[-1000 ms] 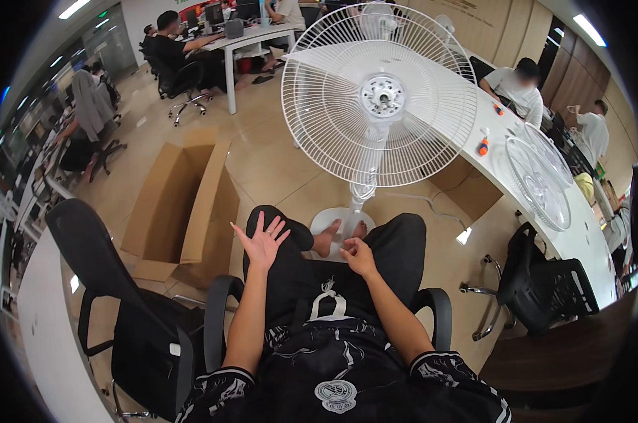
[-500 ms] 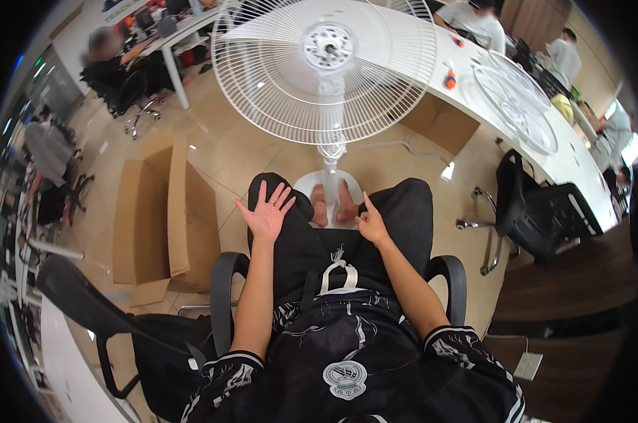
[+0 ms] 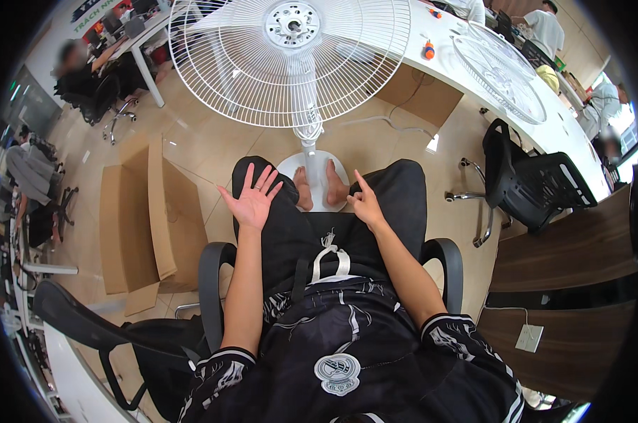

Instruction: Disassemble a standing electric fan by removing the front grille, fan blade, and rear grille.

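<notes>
My left hand [image 3: 251, 203] is held palm up above my left thigh, fingers spread, nothing in it. Over the right thigh, my right hand [image 3: 365, 203] points its index finger forward while the other fingers curl in; no object shows in it. Neither hand touches the white pedestal fan [image 3: 305, 106] in front of me. Its round wire rear grille [image 3: 213, 84] is mounted, with the hub [image 3: 293, 25] bare and no blades on it. The fan's round white base [image 3: 340, 163] stands on the floor, with my bare feet [image 3: 333, 185] on it.
A tall cardboard box [image 3: 178, 218] stands open at my left. On the white curved desk [image 3: 432, 77] lie a wire fan guard [image 3: 499, 77] and an orange-and-blue item [image 3: 429, 50]. Black office chairs [image 3: 537, 180] stand on both sides. Other people [image 3: 544, 29] sit or stand farther off.
The whole view has shifted slightly, so the fan and box appear farther left and higher. Both hands keep nearly the same pose over my thighs.
</notes>
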Action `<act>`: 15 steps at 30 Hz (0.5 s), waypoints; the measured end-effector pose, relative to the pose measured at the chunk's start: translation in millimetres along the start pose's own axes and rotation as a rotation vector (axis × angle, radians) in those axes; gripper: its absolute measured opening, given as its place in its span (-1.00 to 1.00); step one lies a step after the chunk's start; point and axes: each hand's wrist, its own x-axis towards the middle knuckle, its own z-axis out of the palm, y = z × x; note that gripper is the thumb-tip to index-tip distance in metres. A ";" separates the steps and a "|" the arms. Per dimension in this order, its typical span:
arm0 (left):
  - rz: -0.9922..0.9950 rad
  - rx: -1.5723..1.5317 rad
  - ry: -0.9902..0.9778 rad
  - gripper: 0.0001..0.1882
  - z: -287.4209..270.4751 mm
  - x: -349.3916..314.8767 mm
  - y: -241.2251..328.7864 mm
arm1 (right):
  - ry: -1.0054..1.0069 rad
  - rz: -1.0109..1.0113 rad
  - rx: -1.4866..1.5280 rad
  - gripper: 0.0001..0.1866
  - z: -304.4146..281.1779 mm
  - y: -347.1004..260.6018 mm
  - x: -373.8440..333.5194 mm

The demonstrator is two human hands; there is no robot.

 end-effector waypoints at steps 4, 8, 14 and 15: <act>0.047 -0.003 0.016 0.19 -3.1 -14.4 10.8 | 0.018 -0.048 -0.020 -0.28 12.5 5.2 8.2; 0.089 0.035 0.028 0.19 -8.6 -32.2 27.5 | 0.043 -0.075 -0.021 -0.44 25.6 -1.9 16.7; 0.184 0.116 0.191 0.20 -21.8 -51.0 51.7 | 0.199 -0.237 0.033 -0.68 23.5 -25.6 43.6; 0.194 0.205 0.235 0.19 -20.2 -48.4 51.2 | 0.231 -0.275 0.028 -0.71 17.9 -27.3 52.2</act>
